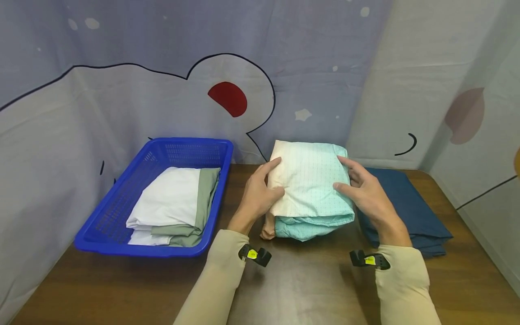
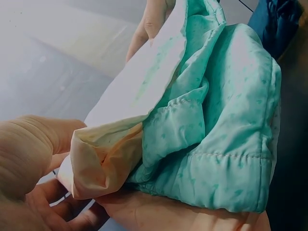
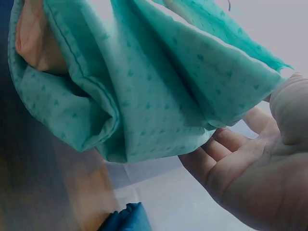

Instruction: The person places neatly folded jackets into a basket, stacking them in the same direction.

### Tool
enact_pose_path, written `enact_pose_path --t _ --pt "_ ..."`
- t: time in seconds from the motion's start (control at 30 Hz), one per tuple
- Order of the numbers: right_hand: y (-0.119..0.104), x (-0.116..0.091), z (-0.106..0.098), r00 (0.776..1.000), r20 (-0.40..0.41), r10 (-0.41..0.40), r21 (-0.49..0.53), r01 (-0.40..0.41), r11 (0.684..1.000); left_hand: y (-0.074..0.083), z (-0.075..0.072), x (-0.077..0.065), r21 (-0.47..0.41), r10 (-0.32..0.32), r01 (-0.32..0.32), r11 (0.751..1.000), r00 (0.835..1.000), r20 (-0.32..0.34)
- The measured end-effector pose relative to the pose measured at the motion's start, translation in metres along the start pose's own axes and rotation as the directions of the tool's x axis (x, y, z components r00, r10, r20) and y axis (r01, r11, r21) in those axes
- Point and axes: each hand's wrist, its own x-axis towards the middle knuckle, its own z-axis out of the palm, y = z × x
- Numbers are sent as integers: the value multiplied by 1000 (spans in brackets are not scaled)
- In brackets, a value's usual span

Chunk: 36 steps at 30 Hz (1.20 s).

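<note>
A folded cloth (image 1: 310, 180), cream at the left fading to mint green with small printed marks, is held between both hands above the table. Its loose layers bulge out below, and a peach part (image 2: 115, 161) shows among the folds in the left wrist view. The left hand (image 1: 260, 192) grips its left edge, thumb on the upper face and other fingers partly hidden. On the opposite edge, the right hand (image 1: 367, 194) holds on with its thumb over the top. The right wrist view shows this hand's fingers (image 3: 226, 149) behind the green layers.
A blue plastic basket (image 1: 93, 246) stands on the left of the wooden table (image 1: 292, 289), with a folded white and sage-green cloth (image 1: 174, 198) inside. Folded navy cloth (image 1: 406, 207) lies to the right, partly behind the right hand. A printed curtain (image 1: 317, 81) hangs at the back.
</note>
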Motion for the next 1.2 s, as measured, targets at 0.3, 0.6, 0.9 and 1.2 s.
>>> enact_pose_path --t 0.3,0.6,0.9,1.2 --pt "-11 -5 -3 1000 -19 -24 -23 24 999 13 -7 -1 41 87 -85 996 996 -32" --pt "-18 -7 -2 998 -35 -58 -4 58 998 23 -16 -4 43 129 -127 991 991 -43" --pt "-25 -9 3 994 -30 -105 36 106 994 29 -26 -6 55 145 -142 988 988 -50" --pt "-32 -10 14 988 -17 -151 102 151 983 31 -44 -10 54 162 -159 986 985 -64"
